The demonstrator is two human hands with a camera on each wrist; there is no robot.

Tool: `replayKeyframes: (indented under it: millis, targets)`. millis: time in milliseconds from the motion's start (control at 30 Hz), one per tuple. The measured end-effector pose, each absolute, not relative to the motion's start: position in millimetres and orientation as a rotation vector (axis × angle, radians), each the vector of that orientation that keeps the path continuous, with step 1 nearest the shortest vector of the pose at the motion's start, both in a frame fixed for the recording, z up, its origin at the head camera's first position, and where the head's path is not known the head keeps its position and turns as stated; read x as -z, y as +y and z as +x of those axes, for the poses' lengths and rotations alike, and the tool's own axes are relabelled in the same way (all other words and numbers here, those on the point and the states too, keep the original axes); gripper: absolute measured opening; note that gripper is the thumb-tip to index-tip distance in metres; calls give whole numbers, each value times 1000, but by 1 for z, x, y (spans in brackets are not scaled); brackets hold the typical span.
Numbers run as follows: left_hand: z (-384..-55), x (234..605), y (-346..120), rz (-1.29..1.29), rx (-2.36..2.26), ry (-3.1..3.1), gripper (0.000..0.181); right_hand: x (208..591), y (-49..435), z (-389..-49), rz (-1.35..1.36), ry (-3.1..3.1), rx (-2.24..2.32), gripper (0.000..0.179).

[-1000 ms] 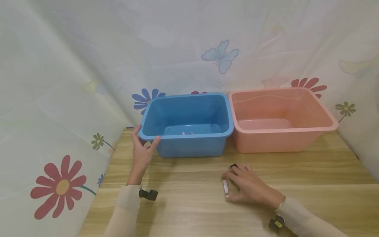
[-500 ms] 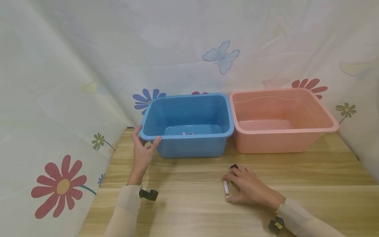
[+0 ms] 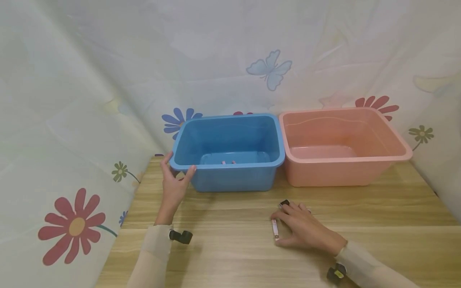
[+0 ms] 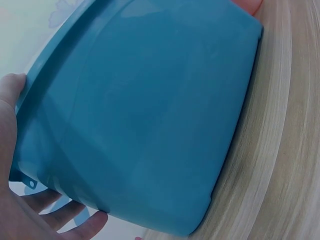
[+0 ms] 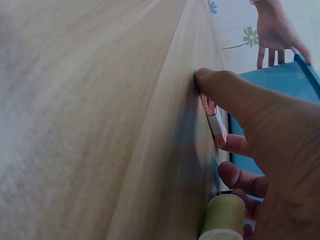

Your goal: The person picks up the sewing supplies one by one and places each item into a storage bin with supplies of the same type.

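My left hand (image 3: pixel 173 184) grips the near left corner of a blue plastic tub (image 3: pixel 234 179). In the left wrist view its thumb lies at the rim, and the other fingers reach round the tub's side. On the wooden table, my right hand (image 3: pixel 304 226) pinches a small skein of pink thread (image 5: pixel 214 120) with a white paper band. Thumb and index finger sit at the skein's two ends. Beneath the other fingers of that hand is a yellow-green spool of thread (image 5: pixel 225 215), mostly hidden from the head view. A small black item (image 3: pixel 284 203) shows at those fingertips.
A pink plastic tub (image 3: pixel 327 174) stands right beside the blue one, at the back of the table (image 3: pixel 230 256). Small pink pieces (image 3: pixel 223 162) lie on the blue tub's floor, partly behind its front rim. A patterned curtain (image 3: pixel 216 52) hangs behind and at the left.
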State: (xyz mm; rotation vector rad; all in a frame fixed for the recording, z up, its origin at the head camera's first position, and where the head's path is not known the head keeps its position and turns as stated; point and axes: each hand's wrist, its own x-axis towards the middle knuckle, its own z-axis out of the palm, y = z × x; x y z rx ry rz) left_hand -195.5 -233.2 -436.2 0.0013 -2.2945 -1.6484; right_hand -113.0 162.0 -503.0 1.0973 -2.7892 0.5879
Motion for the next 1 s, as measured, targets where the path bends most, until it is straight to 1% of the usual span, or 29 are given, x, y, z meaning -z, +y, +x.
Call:
replayKeyframes:
  millis: [1000]
  targets:
    - [-194, 437, -233, 5, 1641, -2302, 85, 502, 162, -114, 1086, -2837, -607, 59]
